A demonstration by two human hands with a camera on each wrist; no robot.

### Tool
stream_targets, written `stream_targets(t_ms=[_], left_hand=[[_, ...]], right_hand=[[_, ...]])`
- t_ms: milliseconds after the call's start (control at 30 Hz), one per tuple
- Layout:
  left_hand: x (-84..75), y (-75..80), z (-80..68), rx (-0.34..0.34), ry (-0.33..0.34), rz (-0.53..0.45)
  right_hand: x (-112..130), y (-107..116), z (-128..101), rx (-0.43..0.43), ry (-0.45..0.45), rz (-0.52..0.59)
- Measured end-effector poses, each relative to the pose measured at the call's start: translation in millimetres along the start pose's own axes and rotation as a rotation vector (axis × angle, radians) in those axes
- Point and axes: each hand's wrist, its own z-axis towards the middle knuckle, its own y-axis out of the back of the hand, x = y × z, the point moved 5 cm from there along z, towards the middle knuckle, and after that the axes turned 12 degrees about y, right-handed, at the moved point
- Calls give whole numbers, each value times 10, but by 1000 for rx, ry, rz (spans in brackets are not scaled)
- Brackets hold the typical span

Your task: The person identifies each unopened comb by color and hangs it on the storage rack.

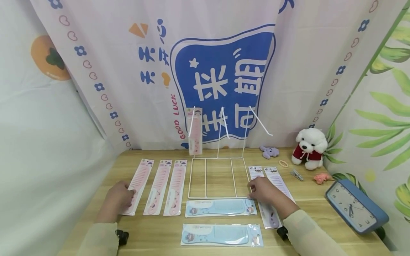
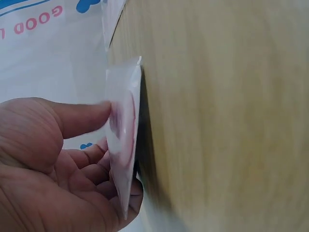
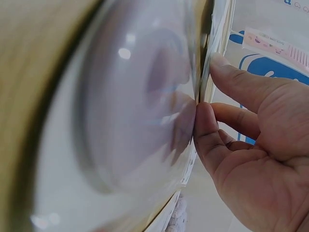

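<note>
Two clear sleeves [image 1: 255,233] hold blue combs [image 1: 221,236]. Left hand [image 1: 120,196]: fingers clamped on bagged pink comb [image 1: 140,179]. Right hand [image 1: 264,190]: touching bagged purple comb [image 1: 272,218], can't tell if clamped.

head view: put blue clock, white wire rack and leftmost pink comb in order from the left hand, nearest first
From the left hand:
1. Leftmost pink comb: in its grip
2. White wire rack: to its right, mid-table
3. Blue clock: far right

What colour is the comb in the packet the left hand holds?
The comb is pink, clearest in the head view.
</note>
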Motion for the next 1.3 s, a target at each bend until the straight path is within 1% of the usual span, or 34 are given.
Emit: stream_targets(t_ms=[67, 167, 267, 367, 433, 500, 567, 633, 733, 833, 933, 1000, 1100, 1167, 1233, 1300], left_hand=[[-4, 14, 3, 2, 3, 12], [0, 44, -5, 3, -16, 25], [18, 73, 4, 21, -11, -20], [42, 114, 33, 25, -21, -42], [49, 140, 53, 21, -46, -28], [31, 167, 51, 13, -86, -11], [-6, 182, 31, 18, -120, -30], [-71, 193, -14, 11, -173, -67], [-199, 188, -124, 9, -260, -181], [-338, 171, -265, 34, -350, -313], [-475, 158, -422, 65, -427, -409], [-572, 159, -540, 80, -497, -440], [-724, 156, -721, 117, -638, -484], [-814, 156, -835, 138, -724, -496], [-891, 156, -927, 147, -794, -494], [-953, 160, -997, 153, -835, -486]], right_hand=[[4, 5, -3, 1, 0, 2], [1, 5, -3, 3, -3, 1], [-5, 2, 5, 7, -6, -3], [-13, -3, 13, 12, -18, -1], [-15, -4, 11, 18, -24, 0], [-13, -1, 4, 20, -28, 1], [-13, 0, -2, 19, -25, 0], [-18, 0, -3, 15, -21, -4], [-22, -1, -5, 12, -14, -6], [-21, 0, -7, 11, -11, -4], [-15, 1, -9, 14, -16, 2], [-7, 4, -9, 14, -12, 3], [-1, 8, -8, 16, -13, 2], [3, 12, -8, 12, -5, 0], [6, 14, -8, 11, 1, -4], [8, 17, -10, 8, 9, -7]])
